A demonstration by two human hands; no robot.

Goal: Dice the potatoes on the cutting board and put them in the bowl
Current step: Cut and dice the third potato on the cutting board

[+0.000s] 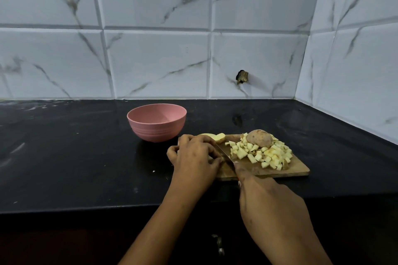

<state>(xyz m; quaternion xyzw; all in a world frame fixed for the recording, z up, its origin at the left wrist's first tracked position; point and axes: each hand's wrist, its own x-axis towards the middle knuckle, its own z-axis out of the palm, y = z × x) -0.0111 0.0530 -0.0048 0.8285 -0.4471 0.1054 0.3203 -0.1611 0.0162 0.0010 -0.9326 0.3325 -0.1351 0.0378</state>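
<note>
Head view looks down on a wooden cutting board (258, 171) lying at the near edge of a dark surface (64, 157), with a pink bowl (156, 121) just beyond its left corner, nothing visible inside it. The left hand (195, 157) is curled, fingers bunched down on something at the board's left end; what it pins is hidden under the knuckles, though it is probably a potato piece. The right hand (271, 202) is closed round the handle of a knife (226, 153), forefinger laid along the spine, the blade slanting up and left until it runs right beside the left fingertips. A pile of diced potato (261, 154) covers the board's right half, with an unpeeled potato (259, 138) sitting on top of it toward the back. Two pale cut pieces (215, 136) lie at the far left edge, behind the left hand.

From where I stand, the cutting is midway: a good heap done, none of it in the bowl. To do this stroke well, I would keep the left fingertips tucked behind the knuckles, since the edge sits so near them, and press straight down rather than saw. The heap crowds the board, and cubes near the right edge could tumble off; sweeping them into the bowl soon would free room.
</note>
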